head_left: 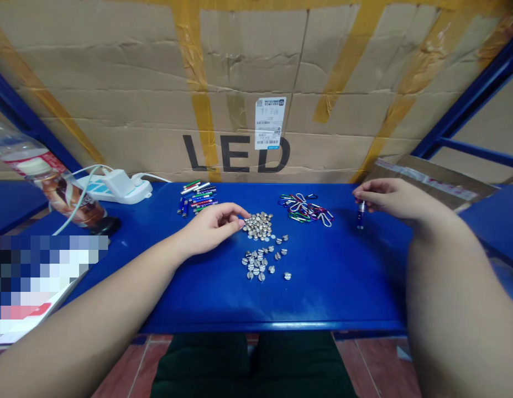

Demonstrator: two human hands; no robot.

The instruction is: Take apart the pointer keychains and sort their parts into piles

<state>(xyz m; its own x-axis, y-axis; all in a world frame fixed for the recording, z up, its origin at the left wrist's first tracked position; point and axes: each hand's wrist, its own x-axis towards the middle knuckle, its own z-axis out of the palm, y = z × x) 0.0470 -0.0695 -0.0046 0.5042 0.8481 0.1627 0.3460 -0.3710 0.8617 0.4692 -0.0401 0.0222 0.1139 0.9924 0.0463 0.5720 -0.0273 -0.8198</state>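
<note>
My left hand [215, 226] reaches to the left edge of a pile of silver button cells [260, 225]. Its index finger touches the pile, with the thumb slightly apart below it; nothing shows between them. Nearer to me lie loose slotted metal caps [256, 262], several strayed to the right. Over the table's right side, my right hand [378, 194] pinches the top of a small metal flashlight tube [361, 214], silver above and dark blue below. The tube is upright; whether it rests on the table I cannot tell.
Coloured tubes [199, 196] lie at the back left, and coloured carabiners [306, 210] at the back right. A white power strip [140, 190], a bottle [53, 188] and a pixelated bright object [36, 293] are on the left. Behind the blue table [323, 293] stands a cardboard box [136, 110].
</note>
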